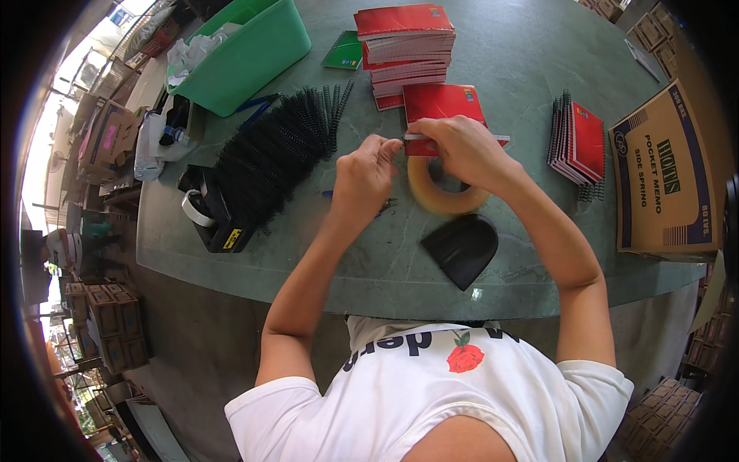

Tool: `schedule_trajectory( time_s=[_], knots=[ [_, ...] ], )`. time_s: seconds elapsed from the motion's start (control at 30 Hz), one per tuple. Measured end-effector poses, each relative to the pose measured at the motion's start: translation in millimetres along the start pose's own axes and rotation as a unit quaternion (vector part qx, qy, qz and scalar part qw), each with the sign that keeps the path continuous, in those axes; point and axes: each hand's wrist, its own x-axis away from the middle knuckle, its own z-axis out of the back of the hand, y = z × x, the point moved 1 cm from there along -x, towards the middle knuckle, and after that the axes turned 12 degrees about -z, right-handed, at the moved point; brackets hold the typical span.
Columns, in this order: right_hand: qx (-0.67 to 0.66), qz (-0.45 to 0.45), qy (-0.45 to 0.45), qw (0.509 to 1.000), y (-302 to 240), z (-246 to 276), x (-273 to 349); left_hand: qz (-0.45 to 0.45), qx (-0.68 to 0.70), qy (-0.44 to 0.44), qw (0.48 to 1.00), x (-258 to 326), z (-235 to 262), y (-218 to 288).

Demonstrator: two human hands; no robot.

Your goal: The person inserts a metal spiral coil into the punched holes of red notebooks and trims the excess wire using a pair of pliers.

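Observation:
A red-covered pocket notebook (440, 100) lies in front of me at the middle of the table. My right hand (466, 150) is closed on its near part, thumb and fingers pinching by the left edge. Beside that edge my left hand (366, 179) is closed in a pinch; what lies between its fingertips is too small to make out. Partly under the notebook and my right hand sits a wide roll of tan tape (449, 203). A black dome-shaped flat piece (463, 248) rests nearer to me. Behind the notebook rises a stack of red notebooks (408, 65).
Black spiral coils (269, 154) are heaped at left, beside a black tape dispenser (223, 223) and a green bin (254, 58). A green notebook (344, 51) lies by the stack. Spiral-bound red notebooks (583, 138) stand at right, near a cardboard box (666, 177).

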Motion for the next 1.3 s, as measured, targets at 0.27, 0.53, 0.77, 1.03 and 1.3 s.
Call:
schedule_trajectory(
  time_s=[0.27,0.53,0.77,1.03,1.3],
  knots=[
    [0.026,0.005,-0.023,0.999,1.9,3.2,0.1,0.183,0.303,-0.029,0.935,-14.6,12.7,-7.5],
    [0.002,-0.030,-0.020,0.999,7.2,-0.4,-3.1,-0.120,-0.018,-0.046,0.992,-18.0,10.5,-6.9],
    [-0.149,0.011,0.109,0.983,1.2,-7.0,-7.3,-0.161,-0.130,-0.087,0.974,-29.3,23.5,-3.0],
    [-0.101,0.050,0.142,0.984,-4.7,-9.3,-4.6,-0.281,-0.239,-0.189,0.910,79.1,-86.3,26.6],
    [-0.489,-0.138,-0.023,0.861,67.6,7.3,25.5,-0.095,0.002,-0.288,0.953,79.8,-96.2,38.0]
  ],
)
